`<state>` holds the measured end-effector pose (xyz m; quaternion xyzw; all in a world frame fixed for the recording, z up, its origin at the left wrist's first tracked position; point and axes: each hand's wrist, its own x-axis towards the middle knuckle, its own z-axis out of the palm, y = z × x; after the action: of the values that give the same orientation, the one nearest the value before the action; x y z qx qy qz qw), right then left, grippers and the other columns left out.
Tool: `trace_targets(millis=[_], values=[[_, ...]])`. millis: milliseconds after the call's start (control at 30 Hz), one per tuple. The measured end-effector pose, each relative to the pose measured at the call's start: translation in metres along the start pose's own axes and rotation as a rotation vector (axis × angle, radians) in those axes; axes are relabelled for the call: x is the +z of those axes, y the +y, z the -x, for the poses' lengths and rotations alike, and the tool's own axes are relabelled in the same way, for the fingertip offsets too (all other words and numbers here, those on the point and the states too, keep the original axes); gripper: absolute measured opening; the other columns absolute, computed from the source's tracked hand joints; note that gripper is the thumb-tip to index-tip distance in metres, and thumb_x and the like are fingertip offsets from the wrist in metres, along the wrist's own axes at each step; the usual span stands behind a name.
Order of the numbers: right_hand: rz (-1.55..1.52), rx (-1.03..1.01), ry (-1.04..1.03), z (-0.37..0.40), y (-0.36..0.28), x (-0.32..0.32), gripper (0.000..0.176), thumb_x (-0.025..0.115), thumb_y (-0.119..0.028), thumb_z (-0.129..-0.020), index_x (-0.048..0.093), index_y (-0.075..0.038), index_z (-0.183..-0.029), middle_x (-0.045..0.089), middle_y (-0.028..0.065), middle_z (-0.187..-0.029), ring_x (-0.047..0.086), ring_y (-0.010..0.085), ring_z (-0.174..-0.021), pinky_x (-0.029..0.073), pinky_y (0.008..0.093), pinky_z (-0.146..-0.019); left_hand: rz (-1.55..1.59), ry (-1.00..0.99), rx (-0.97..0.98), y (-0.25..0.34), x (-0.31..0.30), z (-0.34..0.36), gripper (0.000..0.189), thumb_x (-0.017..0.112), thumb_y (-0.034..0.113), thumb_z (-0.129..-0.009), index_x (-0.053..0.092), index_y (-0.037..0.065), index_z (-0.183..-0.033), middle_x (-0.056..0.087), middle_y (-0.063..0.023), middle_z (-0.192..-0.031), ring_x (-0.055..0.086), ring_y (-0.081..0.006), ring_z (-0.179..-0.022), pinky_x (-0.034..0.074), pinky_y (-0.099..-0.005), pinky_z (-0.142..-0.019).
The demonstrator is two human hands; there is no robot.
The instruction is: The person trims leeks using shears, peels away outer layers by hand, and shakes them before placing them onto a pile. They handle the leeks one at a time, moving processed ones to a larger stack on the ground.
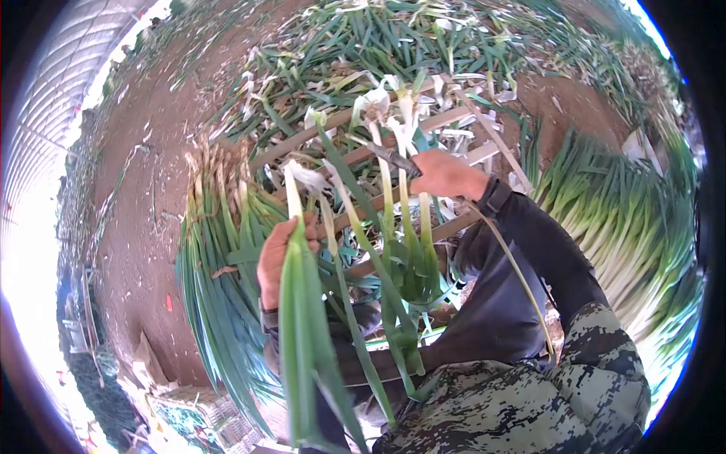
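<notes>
My left hand (278, 257) is closed around a green onion (301, 303), its white end up and its long leaves hanging toward me. Wrapped in my right hand (446, 175) is a dark, slim air nozzle (389, 157) with a thin pale tip pointing left. A tan hose (514, 265) runs from beneath that hand toward my lap. Between the hands, several more green onions (387, 204) lie on a rack of wooden slats (454, 225), white ends away from me. Loose pale skin hangs at the top of the held onion.
A bundle of rooted green onions (219, 219) lies left of my left hand. At the right is a large pile of green onions with pale stalks (624, 250). Leaf and skin trimmings (378, 41) cover the ground beyond the rack. Bare soil (136, 250) shows at the left.
</notes>
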<state>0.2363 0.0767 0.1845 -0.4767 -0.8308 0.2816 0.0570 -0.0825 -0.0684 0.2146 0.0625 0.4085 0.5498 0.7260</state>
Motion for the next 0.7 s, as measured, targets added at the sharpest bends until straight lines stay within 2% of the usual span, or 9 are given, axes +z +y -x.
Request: trace_targets(millis=[67, 100, 133, 233, 267, 433, 533, 633, 700], values=[[-0.019, -0.002, 0.096, 0.020, 0.021, -0.020, 0.039, 0.066, -0.031, -0.075, 0.064, 0.007, -0.082, 0.067, 0.0289, -0.084, 0.067, 0.0443, -0.083, 0.052, 0.0500, -0.076, -0.080, -0.042, 0.038, 0.012, 0.014, -0.002, 0.041, 0.055, 0.019, -0.100, 0.048, -0.010, -0.129, 0.060, -0.0171, -0.116, 0.056, -0.0102, -0.065, 0.055, -0.0220, -0.060], [-0.062, -0.007, 0.131, 0.027, 0.037, -0.024, 0.037, 0.073, -0.031, -0.075, 0.063, 0.005, -0.082, 0.062, 0.0218, -0.068, 0.065, 0.0364, -0.068, 0.050, 0.0451, -0.066, -0.024, -0.083, 0.019, 0.021, 0.022, -0.004, 0.047, 0.053, 0.016, -0.101, 0.041, -0.011, -0.136, 0.054, -0.0221, -0.126, 0.059, -0.0128, -0.070, 0.057, -0.0234, -0.059], [-0.157, 0.084, 0.131, 0.036, 0.039, -0.032, 0.038, 0.072, -0.030, -0.075, 0.063, 0.006, -0.082, 0.063, 0.0230, -0.069, 0.066, 0.0382, -0.070, 0.050, 0.0461, -0.068, 0.031, -0.123, 0.001, 0.030, 0.030, -0.006, 0.053, 0.052, 0.014, -0.101, 0.033, -0.012, -0.144, 0.048, -0.0271, -0.135, 0.062, -0.0154, -0.076, 0.059, -0.0248, -0.059], [-0.339, 0.237, 0.201, 0.065, 0.045, -0.052, 0.039, 0.072, -0.028, -0.074, 0.063, 0.010, -0.081, 0.066, 0.0250, -0.074, 0.069, 0.0397, -0.076, 0.052, 0.0469, -0.072, -0.278, -0.270, 0.118, 0.061, 0.077, 0.003, 0.055, 0.050, 0.011, -0.101, 0.030, -0.003, -0.150, 0.050, -0.0293, -0.134, 0.061, -0.0153, -0.071, 0.058, -0.0252, -0.055], [-0.332, 0.248, 0.231, 0.069, 0.051, -0.050, 0.039, 0.073, -0.028, -0.074, 0.064, 0.009, -0.081, 0.066, 0.0253, -0.075, 0.069, 0.0398, -0.076, 0.052, 0.0468, -0.073, -0.374, -0.300, 0.188, 0.070, 0.099, 0.005, 0.058, 0.050, 0.008, -0.100, 0.028, 0.004, -0.153, 0.053, -0.0281, -0.128, 0.061, -0.0140, -0.068, 0.057, -0.0250, -0.052], [-0.265, 0.247, 0.236, 0.077, 0.055, -0.038, 0.038, 0.070, -0.029, -0.077, 0.065, 0.006, -0.089, 0.068, 0.0270, -0.085, 0.068, 0.0429, -0.083, 0.053, 0.0487, -0.079, -0.885, -0.218, 0.473, 0.052, 0.198, 0.008, 0.063, 0.059, 0.009, -0.092, 0.034, 0.000, -0.149, 0.063, -0.0170, -0.105, 0.060, -0.0100, -0.061, 0.052, -0.0228, -0.044], [-0.143, 0.236, 0.286, 0.079, 0.041, -0.021, 0.029, 0.064, -0.024, -0.080, 0.065, 0.004, -0.090, 0.069, 0.0256, -0.089, 0.068, 0.0438, -0.086, 0.054, 0.0502, -0.081, -1.147, 0.019, 0.513, 0.005, 0.181, -0.051, 0.040, 0.062, 0.009, -0.088, 0.052, -0.001, -0.125, 0.064, -0.0070, -0.081, 0.057, -0.0095, -0.049, 0.050, -0.0222, -0.038], [-0.062, 0.272, 0.299, 0.067, 0.042, 0.012, 0.020, 0.063, -0.017, -0.081, 0.068, 0.001, -0.088, 0.070, 0.0231, -0.087, 0.070, 0.0428, -0.087, 0.056, 0.0508, -0.079, -1.446, 0.194, 0.464, -0.069, 0.130, -0.104, 0.056, 0.064, 0.005, -0.085, 0.047, 0.000, -0.138, 0.060, -0.0074, -0.077, 0.056, -0.0110, -0.051, 0.046, -0.0268, -0.041], [0.049, 0.246, 0.323, 0.067, 0.044, 0.027, 0.016, 0.064, -0.014, -0.080, 0.069, 0.001, -0.086, 0.071, 0.0225, -0.086, 0.070, 0.0417, -0.087, 0.057, 0.0492, -0.078, -1.351, 0.170, 0.335, -0.117, 0.080, -0.138, 0.058, 0.061, 0.001, -0.083, 0.048, -0.003, -0.140, 0.062, -0.0080, -0.079, 0.057, -0.0129, -0.056, 0.046, -0.0284, -0.045]])
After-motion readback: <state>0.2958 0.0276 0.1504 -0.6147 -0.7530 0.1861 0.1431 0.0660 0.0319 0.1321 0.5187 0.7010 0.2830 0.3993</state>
